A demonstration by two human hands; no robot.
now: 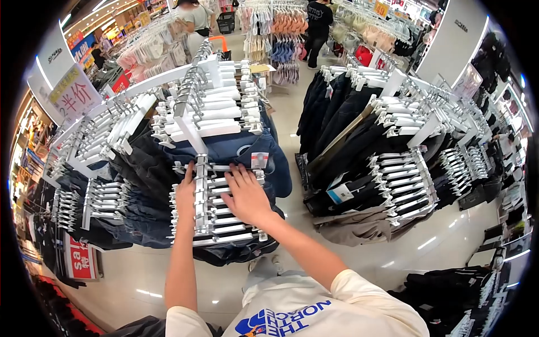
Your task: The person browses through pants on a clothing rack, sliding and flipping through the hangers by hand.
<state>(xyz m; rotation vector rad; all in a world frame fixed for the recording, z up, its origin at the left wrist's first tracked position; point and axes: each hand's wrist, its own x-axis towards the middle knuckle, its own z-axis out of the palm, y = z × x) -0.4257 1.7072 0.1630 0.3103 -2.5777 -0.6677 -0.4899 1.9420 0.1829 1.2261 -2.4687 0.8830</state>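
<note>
Both my hands rest on white hangers (224, 221) that carry dark jeans, on the rack straight ahead. My right hand (245, 192) lies with fingers spread over the hangers right of the metal rail (202, 196). Left of that rail, my left hand (186, 188) touches the hanger ends, its fingers extended and partly apart. Just beyond my hands hang blue jeans (275, 163) with a white and red tag (259, 160). More white hangers (216, 106) are packed behind them.
A second rack with dark trousers (342, 123) stands to the right, across a tiled aisle (289, 106). Folded-looking dark jeans (149, 208) hang at left, above a red sale sign (81, 257). Two people (319, 28) (195, 19) stand farther back near clothing displays.
</note>
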